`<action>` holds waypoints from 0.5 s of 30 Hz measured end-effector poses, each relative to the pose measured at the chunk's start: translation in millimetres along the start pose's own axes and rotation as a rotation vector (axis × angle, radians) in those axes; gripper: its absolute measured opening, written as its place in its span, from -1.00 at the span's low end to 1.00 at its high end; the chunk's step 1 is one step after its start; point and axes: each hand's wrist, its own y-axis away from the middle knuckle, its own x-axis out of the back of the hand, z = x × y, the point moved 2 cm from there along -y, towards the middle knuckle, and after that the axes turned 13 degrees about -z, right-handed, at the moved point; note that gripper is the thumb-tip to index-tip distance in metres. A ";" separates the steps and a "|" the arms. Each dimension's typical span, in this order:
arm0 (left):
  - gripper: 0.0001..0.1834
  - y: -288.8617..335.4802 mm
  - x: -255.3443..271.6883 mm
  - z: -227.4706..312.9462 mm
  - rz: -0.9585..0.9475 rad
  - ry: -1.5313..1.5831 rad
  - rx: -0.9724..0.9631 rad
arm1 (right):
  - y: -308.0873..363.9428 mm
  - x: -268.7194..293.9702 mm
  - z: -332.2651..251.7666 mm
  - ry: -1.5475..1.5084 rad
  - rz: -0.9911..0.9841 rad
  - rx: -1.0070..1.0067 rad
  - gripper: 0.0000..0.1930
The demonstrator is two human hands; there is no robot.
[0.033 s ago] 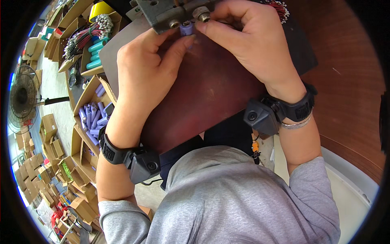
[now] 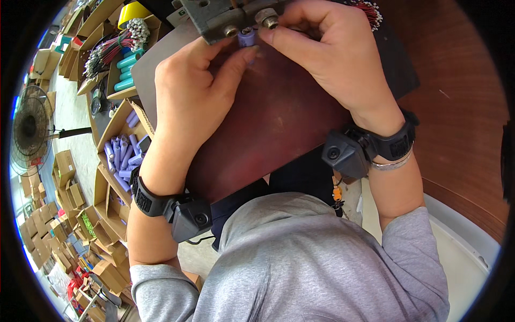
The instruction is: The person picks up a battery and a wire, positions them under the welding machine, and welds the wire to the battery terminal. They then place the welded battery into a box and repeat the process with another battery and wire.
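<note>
A purple cylindrical battery cell [image 2: 246, 41] is pinched between the thumb and fingers of my left hand [image 2: 201, 88], its end pointing up at a grey metal machine head [image 2: 214, 19]. Two bolts [image 2: 266, 19] stick out of that head, one on each side of the cell. Just right of the cell, my right hand [image 2: 335, 56] is closed in a pinch, with the thumb tip beside the larger bolt. Whatever lies between those fingers is too small and hidden to name. Both hands are above a dark reddish-brown board [image 2: 268, 129].
Left of the board, a cardboard box [image 2: 119, 129] holds several purple cells. Beyond it are teal cylinders [image 2: 124, 75] and a bundle of red and black wires [image 2: 115, 45]. More wires [image 2: 370, 13] lie at the far right. A fan [image 2: 33, 126] and stacked cartons [image 2: 67, 172] stand leftward.
</note>
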 end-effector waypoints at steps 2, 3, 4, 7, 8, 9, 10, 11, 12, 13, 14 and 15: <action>-0.77 -0.1 -0.7 -0.4 -0.001 0.012 -0.006 | 0.2 0.0 0.9 -0.029 0.006 -0.006 -0.87; -0.77 -0.2 -1.3 -0.7 -0.008 0.023 0.005 | 0.3 0.2 1.5 -0.055 0.000 -0.021 -0.87; -0.77 -0.3 -1.8 -1.1 -0.015 0.034 0.016 | 0.4 0.4 2.2 -0.081 -0.006 -0.035 -0.87; -0.77 0.9 -1.5 -6.2 -0.010 0.067 0.023 | 0.0 -2.9 -2.6 -0.036 0.020 -0.031 -0.87; -0.77 0.5 -1.7 -5.8 -0.012 0.069 0.022 | 0.1 -1.8 -1.5 -0.036 0.021 -0.033 -0.87; -0.77 0.1 -1.4 -4.8 -0.008 0.045 0.011 | -0.2 -0.6 0.2 -0.053 0.007 -0.030 -0.87; -0.77 -0.2 -1.0 -3.8 -0.004 0.021 0.000 | -0.3 0.1 1.2 -0.070 -0.007 -0.027 -0.87; -0.77 -0.1 -0.8 -3.1 -0.006 0.021 0.000 | 0.0 0.2 0.3 -0.071 -0.006 -0.029 -0.87; -0.77 0.1 -0.6 -2.7 -0.011 0.026 0.014 | 0.3 0.6 -1.9 -0.051 -0.002 -0.034 -0.87; -0.77 0.0 -0.4 -2.5 -0.015 0.031 0.028 | 0.6 0.9 -2.9 -0.031 0.002 -0.040 -0.87; -0.77 0.0 -0.1 -1.9 -0.016 0.031 0.028 | 0.9 1.1 -1.8 -0.031 0.003 -0.040 -0.87; -0.77 -0.1 0.4 -0.8 -0.010 0.007 0.010 | 1.0 1.4 0.0 -0.036 -0.006 -0.035 -0.87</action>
